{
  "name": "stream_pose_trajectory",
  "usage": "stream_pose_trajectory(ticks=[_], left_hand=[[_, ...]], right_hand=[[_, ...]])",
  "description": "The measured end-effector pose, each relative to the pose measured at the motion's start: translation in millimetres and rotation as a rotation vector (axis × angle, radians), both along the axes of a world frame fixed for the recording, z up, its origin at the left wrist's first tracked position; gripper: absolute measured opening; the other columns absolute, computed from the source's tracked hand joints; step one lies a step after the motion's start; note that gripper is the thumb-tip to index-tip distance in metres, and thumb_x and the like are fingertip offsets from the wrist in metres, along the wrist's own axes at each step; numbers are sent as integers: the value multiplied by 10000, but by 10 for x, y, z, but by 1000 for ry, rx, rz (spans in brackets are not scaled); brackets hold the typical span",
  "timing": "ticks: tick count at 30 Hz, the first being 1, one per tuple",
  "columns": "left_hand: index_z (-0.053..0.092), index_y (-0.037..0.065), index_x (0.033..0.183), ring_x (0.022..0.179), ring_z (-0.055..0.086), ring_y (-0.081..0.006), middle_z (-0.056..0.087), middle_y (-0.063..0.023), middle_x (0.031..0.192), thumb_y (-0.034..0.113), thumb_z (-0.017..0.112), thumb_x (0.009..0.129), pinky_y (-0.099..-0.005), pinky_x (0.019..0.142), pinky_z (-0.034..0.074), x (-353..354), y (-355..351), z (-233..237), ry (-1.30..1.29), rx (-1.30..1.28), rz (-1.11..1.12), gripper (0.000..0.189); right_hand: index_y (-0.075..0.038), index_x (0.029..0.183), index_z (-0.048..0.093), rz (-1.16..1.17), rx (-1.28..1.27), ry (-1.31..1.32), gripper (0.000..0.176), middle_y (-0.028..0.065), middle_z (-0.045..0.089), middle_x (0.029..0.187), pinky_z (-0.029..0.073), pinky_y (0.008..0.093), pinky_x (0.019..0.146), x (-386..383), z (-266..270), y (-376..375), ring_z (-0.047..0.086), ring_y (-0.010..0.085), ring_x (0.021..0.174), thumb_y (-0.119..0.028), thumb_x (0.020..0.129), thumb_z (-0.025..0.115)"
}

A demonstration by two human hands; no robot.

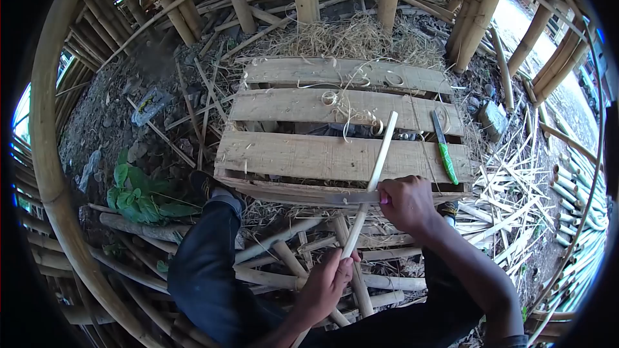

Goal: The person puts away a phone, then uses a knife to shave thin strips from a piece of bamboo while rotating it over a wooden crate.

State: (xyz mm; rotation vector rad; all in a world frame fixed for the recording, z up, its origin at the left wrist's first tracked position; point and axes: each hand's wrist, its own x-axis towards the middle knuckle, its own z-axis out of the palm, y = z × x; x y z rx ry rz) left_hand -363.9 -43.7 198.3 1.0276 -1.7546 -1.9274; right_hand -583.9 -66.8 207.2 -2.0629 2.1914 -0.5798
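A pale bamboo strip (382, 148) slants up from my lap, its far end lying over the slatted wooden table (290, 154). Low in the view, my left hand (330, 278) is closed around the strip's lower part. My right hand (407, 204) grips a knife (353, 198) by its pink handle, most of which my fingers hide. The knife's blade points left and crosses the strip at the table's front edge; it looks smeared by motion. On the right of the table lies a second knife (445, 148) with a green handle, apart from both hands.
Curled shavings (330, 98) lie on the table planks, which have gaps between them. Bamboo poles (480, 16) stand around. Cut bamboo pieces (577, 219) are piled at the right, and a leafy plant (138, 193) grows at the left. Bamboo lengths (271, 277) cover the ground by my legs.
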Motion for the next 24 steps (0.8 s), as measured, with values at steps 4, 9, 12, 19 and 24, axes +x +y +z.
stream_pose_trajectory(ticks=[4, 9, 12, 19, 24], left_hand=[[498, 16, 1006, 501, 284, -43, 329, 39, 594, 207, 355, 990, -209, 470, 256, 71, -107, -17, 125, 376, 51, 239], [507, 3, 958, 503, 335, -72, 359, 13, 574, 194, 358, 989, -253, 486, 320, 141, -86, -70, -18, 2, 73, 245], [491, 1, 951, 514, 368, -90, 379, -10, 584, 184, 363, 986, -269, 508, 355, 166, -57, -111, -9, 9, 67, 226], [470, 8, 964, 525, 426, -118, 424, -45, 605, 143, 378, 972, -287, 524, 380, 137, -9, -89, 32, -92, 55, 164], [483, 19, 958, 508, 347, -74, 356, 4, 579, 165, 359, 981, -248, 485, 321, 108, -36, -69, 37, -186, 72, 193]], right_hand=[[-114, 693, 650, -7, 42, -38, 85, 87, 602, 562, 475, 380, 493, 131, -16, 22, 612, 264, 520, -193, 718, 629], [-112, 689, 651, 236, 115, -56, 100, 83, 616, 580, 474, 371, 467, 429, -103, 106, 608, 248, 500, -198, 728, 618], [-96, 681, 645, 67, 95, -3, 103, 94, 626, 598, 451, 359, 427, 279, -76, -26, 607, 254, 497, -182, 730, 614], [-104, 696, 641, 26, -70, 164, 84, 109, 629, 621, 465, 378, 471, 31, 14, -78, 611, 281, 522, -187, 703, 635], [-113, 715, 647, -115, -132, 297, 101, 111, 626, 616, 479, 387, 497, -144, 68, -245, 620, 280, 536, -212, 717, 627]])
